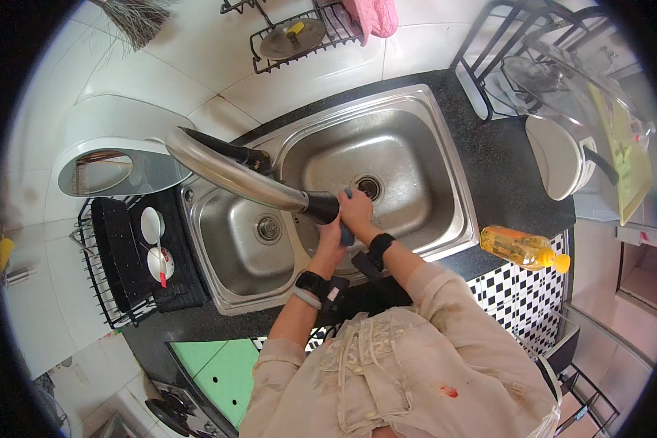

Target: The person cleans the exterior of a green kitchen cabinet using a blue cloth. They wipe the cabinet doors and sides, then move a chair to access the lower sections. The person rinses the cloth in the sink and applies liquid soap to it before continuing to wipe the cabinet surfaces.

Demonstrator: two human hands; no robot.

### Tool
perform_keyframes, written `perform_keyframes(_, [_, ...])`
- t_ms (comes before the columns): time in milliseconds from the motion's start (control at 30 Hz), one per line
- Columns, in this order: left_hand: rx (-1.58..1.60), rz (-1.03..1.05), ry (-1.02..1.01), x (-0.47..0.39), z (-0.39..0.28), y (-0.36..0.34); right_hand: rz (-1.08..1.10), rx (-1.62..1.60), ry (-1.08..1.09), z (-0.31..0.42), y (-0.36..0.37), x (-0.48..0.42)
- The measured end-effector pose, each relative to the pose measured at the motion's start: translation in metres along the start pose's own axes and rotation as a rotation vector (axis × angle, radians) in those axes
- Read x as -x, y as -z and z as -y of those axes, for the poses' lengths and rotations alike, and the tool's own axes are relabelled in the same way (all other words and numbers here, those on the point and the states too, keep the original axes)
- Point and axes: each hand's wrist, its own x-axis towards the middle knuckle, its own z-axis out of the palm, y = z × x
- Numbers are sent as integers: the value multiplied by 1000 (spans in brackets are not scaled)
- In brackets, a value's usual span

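Both of my hands are together just past the faucet head, over the near part of the larger basin of a stainless steel double sink (438,164). My left hand (332,236) and my right hand (356,211) close around a blue-grey cloth or sponge (346,236), mostly hidden by the fingers. The curved metal faucet (241,178) reaches from the back, its black head (322,207) touching or nearly touching my hands. A drain (369,188) lies beyond my right hand. The smaller basin (241,246) is to the left.
A bottle of yellow liquid (512,247) lies or stands on the right counter edge. Bowls with spoons (160,263) sit on a black tray at left, beside a wire rack (96,274). White plates (555,159) and a black rack (482,82) stand at right. A wall rack (306,52) hangs behind.
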Motion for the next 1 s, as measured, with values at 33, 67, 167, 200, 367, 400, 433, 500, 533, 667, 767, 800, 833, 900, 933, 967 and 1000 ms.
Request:
perform_keyframes(33, [9,5,-40,-1,3,-3,-11,34,-86,-4,3,-9])
perform_keyframes(67, [11,27,-74,-3,4,-12,-188,44,-49,-18,-8,-13])
perform_keyframes(167, [-118,10,-166,3,-7,4,-78,-54,181,5,-2,26])
perform_keyframes(200, [-288,54,-271,4,-8,13,-118,-112,197,12,-10,44])
perform_keyframes(367, [63,-153,-64,0,-13,-10,48,-159,164,10,7,8])
perform_keyframes(400, [102,-173,-46,-1,-9,-15,13,-94,120,9,11,-3])
perform_keyframes(433, [141,-194,-29,-2,-8,-17,-21,-30,75,9,11,-7])
perform_keyframes(500, [116,-77,24,16,-28,-34,-71,-82,113,12,12,5])
perform_keyframes(533, [119,19,39,11,-30,-16,-119,-92,259,13,7,19])
perform_keyframes(667, [180,-15,10,13,-25,-7,-9,-55,339,28,11,34])
perform_keyframes(767, [224,-129,71,17,-12,-34,43,34,161,16,21,1])
perform_keyframes(800, [239,-131,105,12,-12,-38,35,88,89,14,22,-9])
perform_keyframes(833, [180,-119,71,11,-14,-35,10,36,131,12,19,-7])
perform_keyframes(900, [65,-98,13,1,-14,-6,-36,-61,208,13,9,19])
perform_keyframes(933, [74,-22,-26,-3,-11,16,20,-194,206,27,11,43])
perform_keyframes(967, [81,65,-66,-4,-16,24,4,-150,228,33,13,48])
perform_keyframes(1000, [12,92,-70,-6,-15,25,-10,-106,250,37,14,51])
